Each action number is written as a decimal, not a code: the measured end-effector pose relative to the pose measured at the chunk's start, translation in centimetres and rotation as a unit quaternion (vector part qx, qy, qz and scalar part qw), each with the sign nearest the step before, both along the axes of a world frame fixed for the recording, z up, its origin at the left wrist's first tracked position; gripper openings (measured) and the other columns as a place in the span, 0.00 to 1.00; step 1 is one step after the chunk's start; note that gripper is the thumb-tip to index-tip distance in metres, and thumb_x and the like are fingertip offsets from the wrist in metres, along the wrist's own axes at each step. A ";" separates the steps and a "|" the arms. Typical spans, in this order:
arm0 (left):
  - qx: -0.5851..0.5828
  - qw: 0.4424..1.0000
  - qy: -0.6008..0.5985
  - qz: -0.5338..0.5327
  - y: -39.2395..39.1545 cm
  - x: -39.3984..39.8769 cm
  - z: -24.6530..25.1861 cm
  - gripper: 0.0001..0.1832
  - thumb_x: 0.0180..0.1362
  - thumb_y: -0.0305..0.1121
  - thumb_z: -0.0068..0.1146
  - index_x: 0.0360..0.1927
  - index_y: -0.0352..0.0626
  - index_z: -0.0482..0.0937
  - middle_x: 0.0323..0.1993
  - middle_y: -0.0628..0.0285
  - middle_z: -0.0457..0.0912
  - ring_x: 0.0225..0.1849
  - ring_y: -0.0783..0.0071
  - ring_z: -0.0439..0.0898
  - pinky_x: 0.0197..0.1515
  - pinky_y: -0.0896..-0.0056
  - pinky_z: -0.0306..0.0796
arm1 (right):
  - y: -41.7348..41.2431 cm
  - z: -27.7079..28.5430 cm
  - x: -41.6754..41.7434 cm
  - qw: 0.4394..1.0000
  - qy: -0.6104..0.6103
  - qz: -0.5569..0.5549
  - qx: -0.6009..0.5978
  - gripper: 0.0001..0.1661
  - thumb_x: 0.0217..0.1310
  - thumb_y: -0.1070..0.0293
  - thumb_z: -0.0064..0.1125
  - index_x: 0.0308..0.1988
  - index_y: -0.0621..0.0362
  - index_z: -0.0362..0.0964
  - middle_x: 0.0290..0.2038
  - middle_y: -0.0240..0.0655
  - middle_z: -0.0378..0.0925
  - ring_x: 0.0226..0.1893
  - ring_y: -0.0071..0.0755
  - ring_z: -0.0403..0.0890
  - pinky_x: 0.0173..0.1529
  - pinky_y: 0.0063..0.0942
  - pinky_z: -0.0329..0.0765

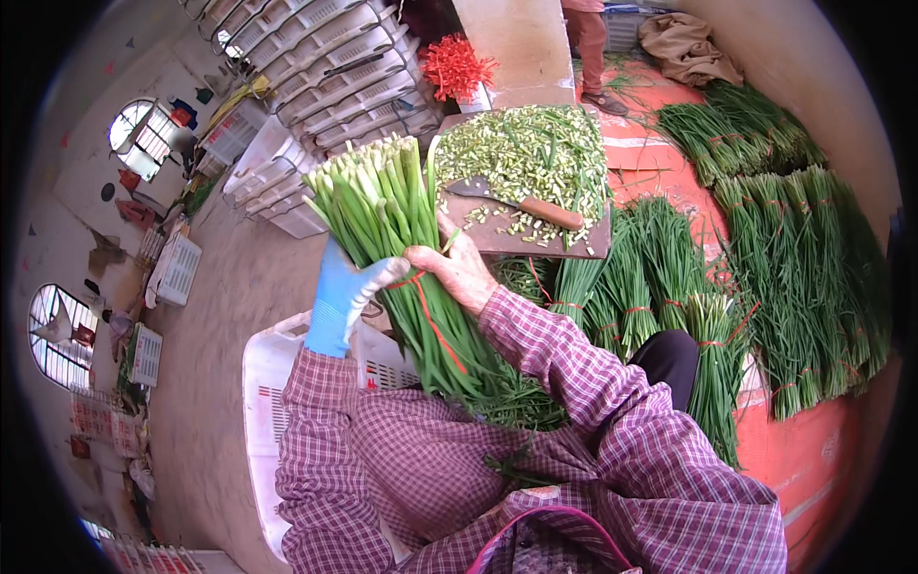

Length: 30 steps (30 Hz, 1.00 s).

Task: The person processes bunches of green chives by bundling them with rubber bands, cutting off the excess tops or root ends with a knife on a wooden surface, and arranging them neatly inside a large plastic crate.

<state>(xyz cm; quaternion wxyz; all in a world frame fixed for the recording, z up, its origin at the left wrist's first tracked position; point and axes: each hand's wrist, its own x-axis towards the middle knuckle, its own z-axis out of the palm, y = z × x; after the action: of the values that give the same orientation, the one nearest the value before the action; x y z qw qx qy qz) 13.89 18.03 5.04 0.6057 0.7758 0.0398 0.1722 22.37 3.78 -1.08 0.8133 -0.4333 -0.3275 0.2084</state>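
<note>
My left hand (358, 283), in a blue and white work glove, grips a thick bundle of green garlic chives (387, 208) from the left. My bare right hand (455, 265) holds the same bundle from the right. The pale cut ends point up and away, and the leaves hang towards my lap. A red tie (437, 326) goes around the bundle just below my hands, one end trailing. Just beyond lies a cutting board (531, 244) heaped with chopped stem pieces (516, 147). A wooden-handled knife (549, 212) rests on it.
Tied chive bundles (789, 287) lie in rows on red sheeting (796, 459) at the right. A white plastic crate (262, 430) stands at my left. Stacked crates (344, 64) and a cluster of red ties (459, 66) are beyond. A person (592, 54) stands past the board.
</note>
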 end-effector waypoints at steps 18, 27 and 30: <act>0.473 0.874 0.111 -0.023 1.1 16.4 -8.6 0.57 0.29 0.44 0.79 0.66 0.39 0.62 0.62 0.47 0.68 0.63 0.54 0.69 0.65 0.63 0.63 | -5.5 -9.9 16.8 0.572 -0.487 -0.288 -0.594 0.17 0.59 0.61 0.52 0.46 0.57 0.69 0.38 0.48 0.74 0.38 0.49 0.78 0.40 0.42 0.78; 0.324 0.917 0.188 -0.138 4.5 20.2 -11.0 0.55 0.28 0.40 0.80 0.63 0.33 0.65 0.55 0.46 0.76 0.58 0.57 0.74 0.62 0.68 0.65 | -9.5 -5.2 18.8 0.815 -0.254 -0.227 -0.470 0.28 0.70 0.48 0.38 0.42 0.66 0.68 0.35 0.57 0.78 0.39 0.60 0.79 0.45 0.49 0.73; 0.143 0.932 0.252 -0.217 2.8 20.2 -7.8 0.38 0.37 0.29 0.74 0.56 0.34 0.72 0.45 0.57 0.81 0.44 0.73 0.80 0.51 0.74 0.72 | -12.9 -3.7 15.6 0.836 -0.301 -0.240 -0.391 0.19 0.68 0.56 0.49 0.39 0.63 0.62 0.30 0.52 0.75 0.35 0.59 0.77 0.40 0.47 0.72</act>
<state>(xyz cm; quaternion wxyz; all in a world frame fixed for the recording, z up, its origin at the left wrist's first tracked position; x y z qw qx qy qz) 34.06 20.79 -2.78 0.4809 0.8618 -0.0031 -0.1612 38.01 -9.08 -4.77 0.4620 -0.8217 -0.3329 -0.0236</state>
